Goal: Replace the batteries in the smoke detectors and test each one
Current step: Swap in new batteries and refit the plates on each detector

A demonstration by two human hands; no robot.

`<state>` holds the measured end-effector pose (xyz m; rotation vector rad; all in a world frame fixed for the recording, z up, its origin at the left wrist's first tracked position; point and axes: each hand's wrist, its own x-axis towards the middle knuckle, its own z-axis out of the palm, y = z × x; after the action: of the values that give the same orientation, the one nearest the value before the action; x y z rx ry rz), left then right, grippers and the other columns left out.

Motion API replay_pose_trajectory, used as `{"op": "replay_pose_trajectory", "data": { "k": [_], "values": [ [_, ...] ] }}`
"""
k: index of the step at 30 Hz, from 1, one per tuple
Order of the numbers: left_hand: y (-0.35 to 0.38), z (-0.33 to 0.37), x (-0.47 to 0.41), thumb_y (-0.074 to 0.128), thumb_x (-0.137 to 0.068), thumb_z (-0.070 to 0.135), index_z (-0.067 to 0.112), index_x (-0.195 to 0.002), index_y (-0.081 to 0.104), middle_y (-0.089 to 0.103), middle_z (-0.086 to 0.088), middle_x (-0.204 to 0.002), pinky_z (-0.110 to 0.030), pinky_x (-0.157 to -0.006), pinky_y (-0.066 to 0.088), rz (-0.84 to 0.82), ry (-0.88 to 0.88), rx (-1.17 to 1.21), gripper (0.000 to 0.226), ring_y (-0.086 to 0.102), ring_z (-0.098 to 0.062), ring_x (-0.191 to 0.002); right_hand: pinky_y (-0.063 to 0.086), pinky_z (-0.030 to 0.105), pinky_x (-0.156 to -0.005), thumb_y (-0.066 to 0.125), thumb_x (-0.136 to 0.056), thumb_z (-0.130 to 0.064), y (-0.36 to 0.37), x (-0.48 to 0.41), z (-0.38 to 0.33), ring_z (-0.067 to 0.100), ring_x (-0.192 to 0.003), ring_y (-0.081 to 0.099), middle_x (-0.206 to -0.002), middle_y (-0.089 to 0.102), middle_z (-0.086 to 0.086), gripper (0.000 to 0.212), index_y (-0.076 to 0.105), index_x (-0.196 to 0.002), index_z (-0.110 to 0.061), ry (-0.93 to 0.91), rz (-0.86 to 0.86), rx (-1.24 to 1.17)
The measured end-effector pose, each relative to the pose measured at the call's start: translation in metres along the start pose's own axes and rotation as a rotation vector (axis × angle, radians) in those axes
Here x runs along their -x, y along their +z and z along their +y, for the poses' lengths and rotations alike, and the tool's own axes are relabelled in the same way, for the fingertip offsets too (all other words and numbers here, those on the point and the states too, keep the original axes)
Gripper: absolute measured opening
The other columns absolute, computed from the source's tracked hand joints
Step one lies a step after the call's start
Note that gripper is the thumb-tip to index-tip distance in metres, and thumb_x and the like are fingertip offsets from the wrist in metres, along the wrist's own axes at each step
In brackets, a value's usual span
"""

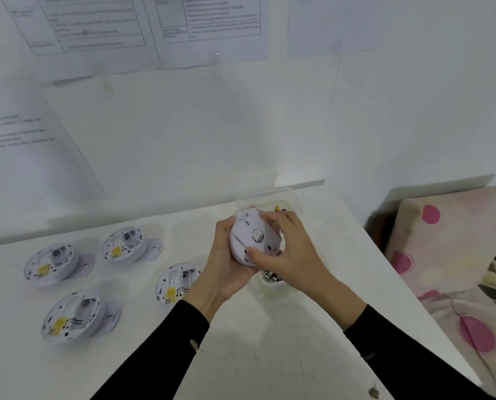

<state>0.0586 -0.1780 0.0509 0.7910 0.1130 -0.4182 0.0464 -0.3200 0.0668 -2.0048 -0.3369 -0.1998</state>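
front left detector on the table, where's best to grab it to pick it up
Take the front left detector by its round outer rim, coming from above and pinching opposite edges. It lies open side up, propped on the plate beneath it, so the exposed wiring inside is probably best left untouched.

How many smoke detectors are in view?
5 smoke detectors. One is held between left hand and right hand; four lie open on the table: far left, back, front left, beside the left wrist.
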Motion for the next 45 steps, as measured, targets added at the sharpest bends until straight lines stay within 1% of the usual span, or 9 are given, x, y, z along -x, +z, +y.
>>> {"op": "replay_pose_trajectory", "data": {
  "k": [3,5,10,17,22,26,32,38,45],
  "values": [
    [0.004,-0.001,0.001,0.046,-0.094,0.056,0.015,-0.129,0.064,0.065,-0.017,-0.126,-0.043,-0.087,0.058,0.02,0.013,0.01,0.056,0.065,-0.031,-0.11,0.033,0.016,-0.097,0.067,-0.062,-0.052,-0.004,-0.003,-0.001,0.002,-0.111,0.042,-0.115,0.043,-0.017,0.069,0.052,-0.124,-0.026,-0.06,-0.055,0.099],
    [0.008,0.0,0.002,0.045,-0.095,0.055,0.015,-0.12,0.07,0.066,-0.018,-0.124,-0.043,-0.09,0.057,0.027,0.035,0.003,0.053,0.066,-0.031,-0.109,0.028,0.017,-0.099,0.064,-0.061,-0.055,-0.006,-0.006,-0.001,-0.004,-0.107,0.04,-0.113,0.042,-0.017,0.07,0.051,-0.122,-0.023,-0.122,-0.069,0.164],
    [0.01,0.0,0.001,0.046,-0.094,0.053,0.014,-0.102,0.078,0.07,-0.016,-0.113,-0.041,-0.089,0.057,0.032,0.05,0.019,0.05,0.069,-0.029,-0.101,0.027,0.025,-0.1,0.062,-0.061,-0.052,-0.003,-0.012,-0.001,0.006,-0.104,0.042,-0.113,0.042,-0.013,0.071,0.05,-0.121,-0.016,-0.188,-0.046,0.243],
    [0.012,0.002,0.005,0.046,-0.095,0.052,0.009,-0.117,0.068,0.067,-0.018,-0.118,-0.039,-0.082,0.06,0.081,0.036,0.033,0.053,0.068,-0.031,-0.1,0.019,0.003,-0.093,0.06,-0.058,-0.051,-0.001,-0.015,0.0,0.01,-0.103,0.039,-0.112,0.042,-0.008,0.073,0.049,-0.12,-0.014,-0.18,-0.09,0.227],
    [0.01,0.0,0.005,0.047,-0.095,0.051,0.009,-0.104,0.076,0.071,-0.018,-0.113,-0.039,-0.078,0.061,0.091,0.065,0.032,0.052,0.072,-0.03,-0.094,0.018,0.006,-0.094,0.059,-0.06,-0.052,0.0,-0.017,0.001,0.016,-0.108,0.042,-0.115,0.043,-0.005,0.073,0.047,-0.122,-0.016,-0.187,-0.125,0.262],
    [0.011,-0.004,0.003,0.042,-0.097,0.054,0.009,-0.107,0.075,0.071,-0.018,-0.111,-0.042,-0.086,0.058,0.115,0.143,0.058,0.056,0.071,-0.03,-0.097,0.023,0.024,-0.099,0.057,-0.065,-0.056,0.0,-0.014,-0.003,0.008,-0.112,0.037,-0.121,0.041,-0.01,0.075,0.046,-0.132,-0.025,-0.159,-0.105,0.247],
    [0.008,-0.005,-0.001,0.041,-0.097,0.057,0.01,-0.12,0.067,0.066,-0.021,-0.123,-0.052,-0.111,0.04,0.111,0.185,0.038,0.058,0.061,-0.034,-0.115,0.021,0.025,-0.102,0.054,-0.062,-0.061,-0.017,-0.021,-0.005,0.011,-0.115,0.039,-0.12,0.041,-0.006,0.084,0.043,-0.138,-0.025,-0.164,-0.234,0.313],
    [0.011,-0.008,-0.003,0.041,-0.098,0.054,0.013,-0.104,0.076,0.073,-0.016,-0.11,-0.042,-0.085,0.057,0.13,0.144,0.001,0.054,0.073,-0.027,-0.094,0.028,0.02,-0.095,0.074,-0.066,-0.029,-0.018,-0.021,-0.006,0.012,-0.107,0.034,-0.118,0.042,0.002,0.073,0.043,-0.129,-0.009,-0.203,-0.28,0.292],
    [0.004,-0.005,-0.004,0.043,-0.099,0.052,0.015,-0.098,0.078,0.073,-0.014,-0.101,-0.038,-0.076,0.059,0.124,0.101,-0.026,0.051,0.073,-0.026,-0.088,0.026,0.012,-0.091,0.06,-0.058,-0.036,-0.01,-0.022,0.001,0.015,-0.102,0.037,-0.114,0.04,-0.002,0.074,0.044,-0.125,-0.01,-0.307,-0.308,0.343]
  ]
}}
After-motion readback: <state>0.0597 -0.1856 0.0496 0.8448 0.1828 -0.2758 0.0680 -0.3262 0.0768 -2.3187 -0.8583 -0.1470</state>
